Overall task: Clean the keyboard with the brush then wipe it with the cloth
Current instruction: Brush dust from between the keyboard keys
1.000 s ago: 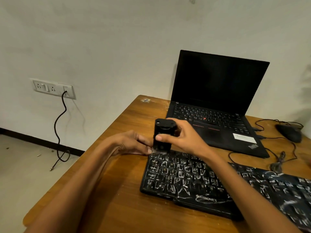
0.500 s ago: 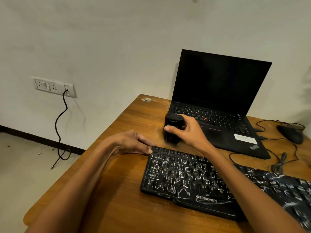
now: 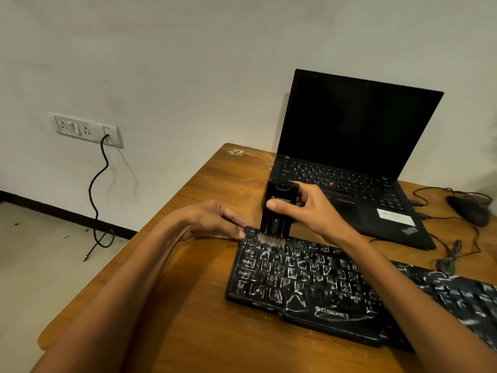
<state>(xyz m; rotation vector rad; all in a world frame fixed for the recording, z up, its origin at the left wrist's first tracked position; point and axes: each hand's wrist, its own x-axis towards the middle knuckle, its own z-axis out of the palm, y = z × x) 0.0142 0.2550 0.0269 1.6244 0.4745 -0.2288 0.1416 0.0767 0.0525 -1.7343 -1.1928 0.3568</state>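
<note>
A black keyboard [image 3: 309, 286], streaked with white dust, lies on the wooden table [image 3: 204, 319]. My right hand [image 3: 309, 211] grips a black block-shaped brush [image 3: 279, 208] upright, thumb on its front. The brush's pale bristles touch the top key row near the keyboard's far left corner. My left hand [image 3: 212, 219] rests on the table with its fingertips holding that same corner of the keyboard. No cloth is in view.
An open black laptop [image 3: 349, 162] stands just behind the keyboard. A black mouse [image 3: 470, 208] and tangled cables [image 3: 451, 254] lie at the right. A wall socket [image 3: 86, 129] with a dangling cord is at the left, past the table's left edge.
Half a second ago the brush stood off the keyboard, near the laptop. My right hand has brought it back toward me onto the top key row. My left hand stayed put.
</note>
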